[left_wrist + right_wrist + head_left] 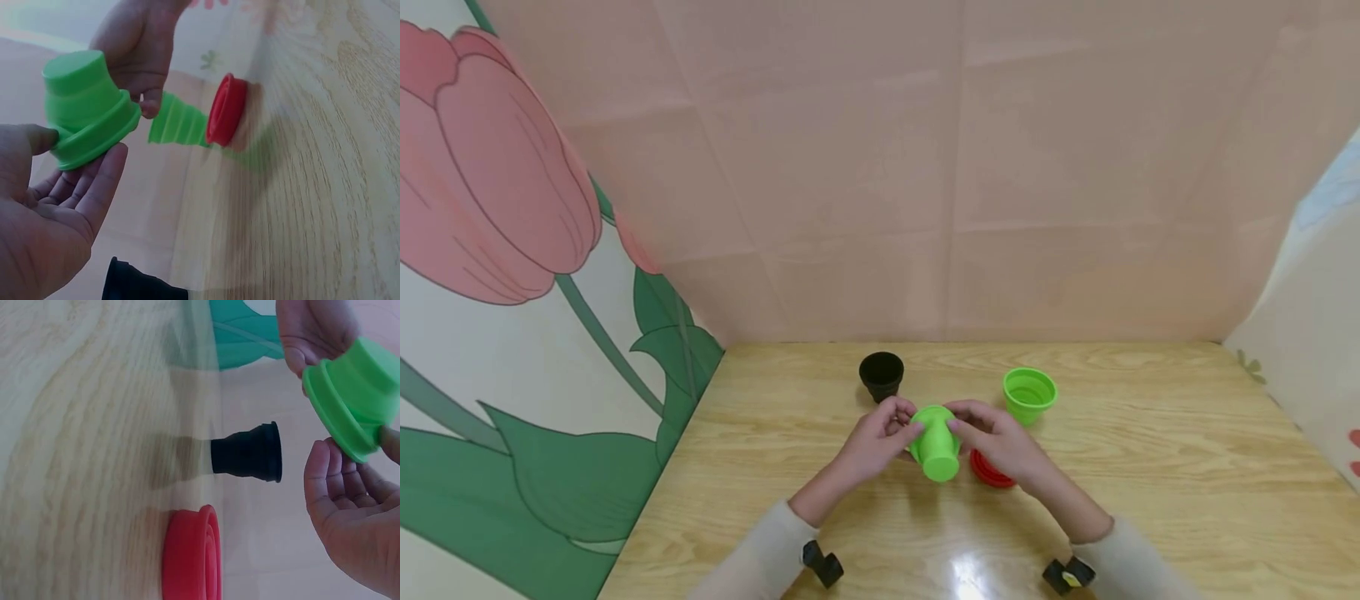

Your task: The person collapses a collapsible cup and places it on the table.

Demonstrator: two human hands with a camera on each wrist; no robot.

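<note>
Both hands hold a light green collapsible cup [937, 443] above the table, its narrow closed end tipped towards me and its wide rim away. My left hand [877, 442] pinches one side of the rim, with the thumb on the outer wall. On the opposite side, my right hand [1000, 442] pinches the rim in the same way. A fold runs round the cup near its rim, plain in the left wrist view on the green cup [87, 112]. Below the right hand lies a red collapsible cup [190, 556], squashed flat and partly hidden in the head view.
A black cup [882, 375] stands upright beyond my left hand. Another green cup [1030, 395], opened out with ringed walls, stands beyond my right hand. The wooden table [1150, 433] meets a pinkish cloth backdrop [955, 208] at its far edge.
</note>
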